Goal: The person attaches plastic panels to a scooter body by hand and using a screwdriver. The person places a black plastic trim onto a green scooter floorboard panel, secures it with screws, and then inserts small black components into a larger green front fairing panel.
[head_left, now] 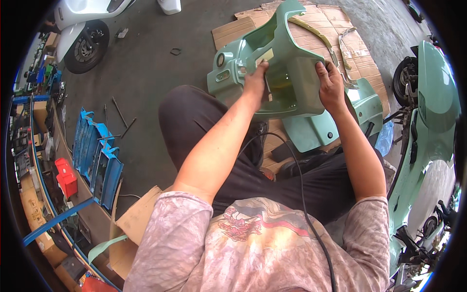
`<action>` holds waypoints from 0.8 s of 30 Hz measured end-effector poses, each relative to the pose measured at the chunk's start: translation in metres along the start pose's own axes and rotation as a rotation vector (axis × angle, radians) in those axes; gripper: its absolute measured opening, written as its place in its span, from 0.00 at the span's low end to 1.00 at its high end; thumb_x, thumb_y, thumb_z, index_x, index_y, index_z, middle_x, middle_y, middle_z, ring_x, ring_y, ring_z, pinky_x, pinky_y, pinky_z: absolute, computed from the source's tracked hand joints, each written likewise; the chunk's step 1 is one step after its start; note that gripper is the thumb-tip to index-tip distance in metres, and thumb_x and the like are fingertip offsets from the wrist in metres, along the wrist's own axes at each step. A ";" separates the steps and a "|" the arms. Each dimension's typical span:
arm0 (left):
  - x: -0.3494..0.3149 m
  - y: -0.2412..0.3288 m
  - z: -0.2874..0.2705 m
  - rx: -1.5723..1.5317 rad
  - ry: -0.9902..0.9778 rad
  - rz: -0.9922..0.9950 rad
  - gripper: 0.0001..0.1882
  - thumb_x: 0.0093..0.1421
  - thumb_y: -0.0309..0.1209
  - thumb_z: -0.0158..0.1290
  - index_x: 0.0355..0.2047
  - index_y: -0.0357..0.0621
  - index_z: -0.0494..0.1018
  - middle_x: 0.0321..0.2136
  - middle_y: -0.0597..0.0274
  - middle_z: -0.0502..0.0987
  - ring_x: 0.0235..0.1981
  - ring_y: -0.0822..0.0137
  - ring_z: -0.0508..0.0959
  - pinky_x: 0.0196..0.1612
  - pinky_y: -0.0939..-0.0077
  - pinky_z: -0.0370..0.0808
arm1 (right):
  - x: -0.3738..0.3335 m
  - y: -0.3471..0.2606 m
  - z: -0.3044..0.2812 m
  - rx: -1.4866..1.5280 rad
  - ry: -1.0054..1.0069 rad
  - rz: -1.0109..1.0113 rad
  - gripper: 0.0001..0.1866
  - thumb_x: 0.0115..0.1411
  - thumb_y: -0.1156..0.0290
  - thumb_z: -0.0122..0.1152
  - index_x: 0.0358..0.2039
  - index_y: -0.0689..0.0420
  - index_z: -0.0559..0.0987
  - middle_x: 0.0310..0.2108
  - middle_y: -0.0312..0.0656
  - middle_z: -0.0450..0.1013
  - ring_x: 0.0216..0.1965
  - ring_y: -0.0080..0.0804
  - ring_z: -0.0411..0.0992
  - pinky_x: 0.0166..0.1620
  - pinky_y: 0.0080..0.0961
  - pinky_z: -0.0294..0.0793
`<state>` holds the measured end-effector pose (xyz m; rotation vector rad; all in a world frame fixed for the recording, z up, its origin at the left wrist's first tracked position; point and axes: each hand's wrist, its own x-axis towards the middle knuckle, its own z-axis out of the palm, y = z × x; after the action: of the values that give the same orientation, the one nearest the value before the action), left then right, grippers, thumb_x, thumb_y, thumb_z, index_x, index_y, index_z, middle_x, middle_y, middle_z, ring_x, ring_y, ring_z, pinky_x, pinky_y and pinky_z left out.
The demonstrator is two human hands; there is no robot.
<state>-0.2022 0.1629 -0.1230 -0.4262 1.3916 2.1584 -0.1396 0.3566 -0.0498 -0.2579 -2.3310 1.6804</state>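
I hold up a large green scooter body panel [302,78] in front of my bent legs. My left hand [257,86] is closed at the edge of a slot in its middle, the thumb laid on the face and part of the fingers hidden. At the right edge, my right hand [332,88] grips the panel with the thumb on the near side. Round and oval openings show at its left end. Below it lies a second green panel [307,132] with a small dark round fitting. Another green piece [364,103] rests to the right.
Flattened cardboard [367,56] lies beneath the parts, with thin curved strips [346,44] on it. A green scooter [430,97] stands at right, a white scooter [82,39] at far left. Blue ribbed crates [97,155], metal rods [119,112] and a shelf with a red bin [65,177] are left.
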 end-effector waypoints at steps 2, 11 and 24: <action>0.005 -0.032 -0.002 -0.022 -0.022 -0.035 0.34 0.56 0.51 0.54 0.51 0.33 0.65 0.38 0.51 0.75 0.31 0.60 0.79 0.31 0.64 0.78 | -0.008 0.000 -0.004 0.012 0.006 0.016 0.19 0.67 0.58 0.51 0.41 0.65 0.73 0.34 0.41 0.75 0.36 0.24 0.69 0.43 0.21 0.68; -0.022 -0.100 0.018 -0.025 -0.116 0.014 0.35 0.62 0.52 0.50 0.57 0.34 0.62 0.50 0.51 0.72 0.52 0.61 0.71 0.55 0.68 0.67 | -0.038 0.016 -0.022 0.045 0.031 0.055 0.19 0.68 0.58 0.49 0.41 0.64 0.74 0.32 0.38 0.73 0.35 0.21 0.67 0.41 0.19 0.66; -0.017 -0.103 0.026 -0.059 -0.157 -0.159 0.25 0.64 0.49 0.44 0.50 0.43 0.69 0.41 0.61 0.72 0.42 0.70 0.72 0.45 0.71 0.71 | -0.036 0.002 -0.022 0.137 0.011 0.173 0.19 0.69 0.56 0.46 0.44 0.61 0.73 0.35 0.36 0.72 0.36 0.19 0.68 0.41 0.17 0.67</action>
<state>-0.1272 0.2161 -0.1793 -0.3680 1.1710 2.0604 -0.0985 0.3666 -0.0486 -0.4514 -2.2289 1.9039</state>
